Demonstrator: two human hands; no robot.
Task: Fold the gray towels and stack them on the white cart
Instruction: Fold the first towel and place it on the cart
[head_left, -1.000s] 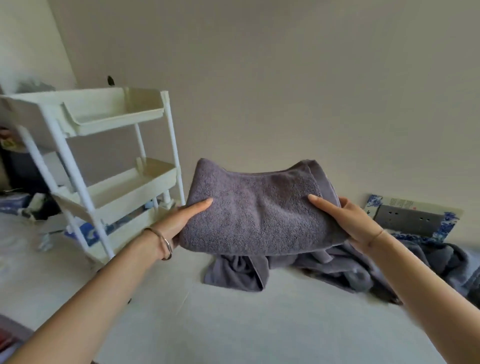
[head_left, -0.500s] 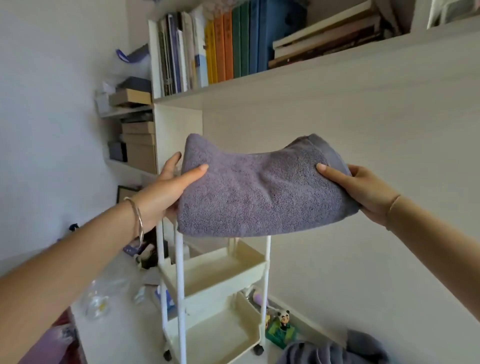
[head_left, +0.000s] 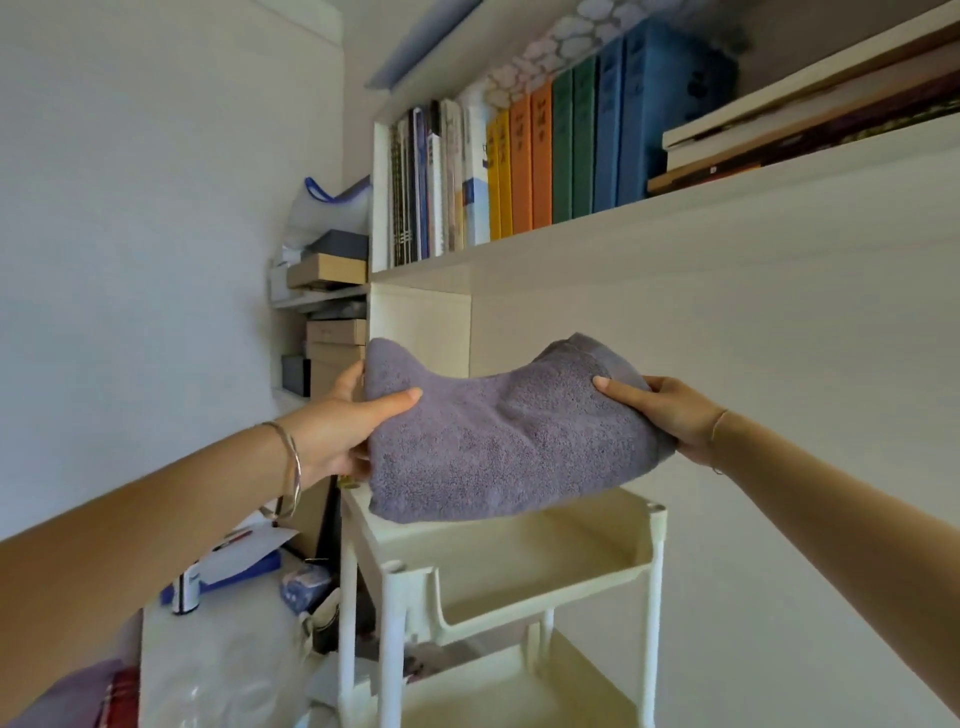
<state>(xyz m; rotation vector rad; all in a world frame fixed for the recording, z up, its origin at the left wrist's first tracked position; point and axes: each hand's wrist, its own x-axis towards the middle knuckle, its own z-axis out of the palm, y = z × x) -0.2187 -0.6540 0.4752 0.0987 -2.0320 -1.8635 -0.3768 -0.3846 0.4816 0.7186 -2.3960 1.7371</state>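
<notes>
The left hand and right hand each gripped an end of 1 folded gray towel, just over the white cart, possibly brushing its top tray. Placing step; the next move called for lowering it flat.

A lived-in home room is shown: a wall shelf is packed with books, cardboard boxes are stacked far left

Head view, close, facing forward over cart.
</notes>
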